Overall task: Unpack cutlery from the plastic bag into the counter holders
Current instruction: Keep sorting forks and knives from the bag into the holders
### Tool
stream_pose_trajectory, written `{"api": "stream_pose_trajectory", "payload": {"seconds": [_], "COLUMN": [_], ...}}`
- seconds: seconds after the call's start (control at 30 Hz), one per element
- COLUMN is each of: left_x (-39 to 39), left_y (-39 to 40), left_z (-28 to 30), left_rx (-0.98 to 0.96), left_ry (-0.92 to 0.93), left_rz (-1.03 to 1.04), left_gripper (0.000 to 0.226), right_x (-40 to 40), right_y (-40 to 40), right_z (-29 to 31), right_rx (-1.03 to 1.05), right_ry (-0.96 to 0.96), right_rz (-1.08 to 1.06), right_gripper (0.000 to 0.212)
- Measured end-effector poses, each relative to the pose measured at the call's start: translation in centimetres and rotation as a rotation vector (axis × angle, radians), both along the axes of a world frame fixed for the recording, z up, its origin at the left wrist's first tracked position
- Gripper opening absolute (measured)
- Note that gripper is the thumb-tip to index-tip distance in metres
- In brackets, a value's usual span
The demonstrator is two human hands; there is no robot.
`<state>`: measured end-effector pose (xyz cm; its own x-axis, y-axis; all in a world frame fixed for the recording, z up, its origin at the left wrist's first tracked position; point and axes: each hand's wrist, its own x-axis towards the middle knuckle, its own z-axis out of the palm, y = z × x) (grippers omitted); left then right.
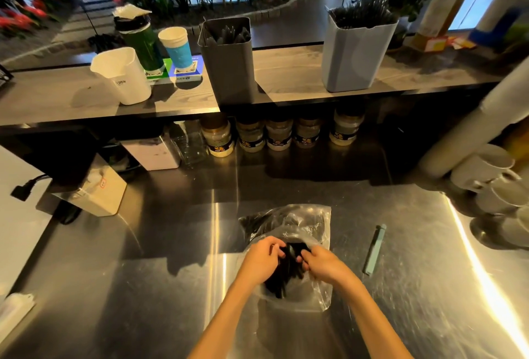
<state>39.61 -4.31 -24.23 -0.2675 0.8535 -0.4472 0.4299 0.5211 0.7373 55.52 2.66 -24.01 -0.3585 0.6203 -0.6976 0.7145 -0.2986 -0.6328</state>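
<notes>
A clear plastic bag [300, 221] lies on the steel counter [143, 287], with black cutlery [289, 261] showing inside it. My left hand [262, 261] and my right hand [323, 264] meet at the bag's middle, and both curl their fingers round a bundle of the black cutlery. On the raised shelf behind stand a dark grey holder [229, 63] with black cutlery in it, a light blue-grey holder [356, 55] full of dark sticks, and a white holder [121, 75].
A blue-green clip [373, 250] lies on the counter right of the bag. Jars [274, 132] line up under the shelf. White cups [492, 184] are stacked at the right. A white box [97, 192] and a plug sit at the left.
</notes>
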Motion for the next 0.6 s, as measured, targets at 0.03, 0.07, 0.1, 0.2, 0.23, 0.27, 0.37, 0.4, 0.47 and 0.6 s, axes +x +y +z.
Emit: {"api": "stream_pose_trajectory", "payload": {"seconds": [0.03, 0.07, 0.1, 0.2, 0.23, 0.27, 0.37, 0.4, 0.47, 0.6], "left_x": [-0.1, -0.1, -0.2, -0.7, -1.0, -1.4, -2.4, -2.5, -2.2, -0.6], "left_y": [0.0, 0.1, 0.1, 0.3, 0.5, 0.5, 0.5, 0.5, 0.3, 0.6], "left_z": [0.1, 0.1, 0.1, 0.4, 0.5, 0.5, 0.9, 1.2, 2.3, 5.6], "left_rx": [0.009, 0.015, 0.015, 0.043, 0.064, 0.075, 0.083, 0.096, 0.128, 0.148], "left_ry": [-0.003, -0.014, -0.031, -0.015, 0.012, 0.040, -0.023, -0.133, -0.369, -0.779], "left_rz": [0.004, 0.014, 0.031, 0.119, 0.150, 0.174, 0.289, 0.374, 0.562, 0.758], "left_gripper": [0.029, 0.029, 0.028, 0.026, 0.026, 0.027, 0.028, 0.028, 0.035, 0.057], "right_x": [0.4, 0.8, 1.4, 3.3, 4.0, 4.7, 6.1, 6.5, 7.2, 7.3], "right_y": [0.1, 0.3, 0.4, 0.6, 0.6, 0.6, 0.4, 0.3, 0.2, -0.5], "right_z": [1.1, 1.9, 2.9, 5.8, 6.8, 7.4, 9.0, 9.3, 9.9, 10.4], "right_rx": [-0.035, -0.060, -0.072, -0.117, -0.153, -0.184, -0.235, -0.246, -0.254, -0.222], "right_ry": [0.003, -0.007, -0.015, 0.004, 0.029, 0.058, 0.161, 0.205, 0.299, 0.538], "right_rz": [-0.006, 0.006, 0.029, 0.116, 0.130, 0.152, 0.216, 0.220, 0.210, 0.134], "right_gripper": [0.033, 0.033, 0.033, 0.029, 0.030, 0.032, 0.034, 0.034, 0.035, 0.037]}}
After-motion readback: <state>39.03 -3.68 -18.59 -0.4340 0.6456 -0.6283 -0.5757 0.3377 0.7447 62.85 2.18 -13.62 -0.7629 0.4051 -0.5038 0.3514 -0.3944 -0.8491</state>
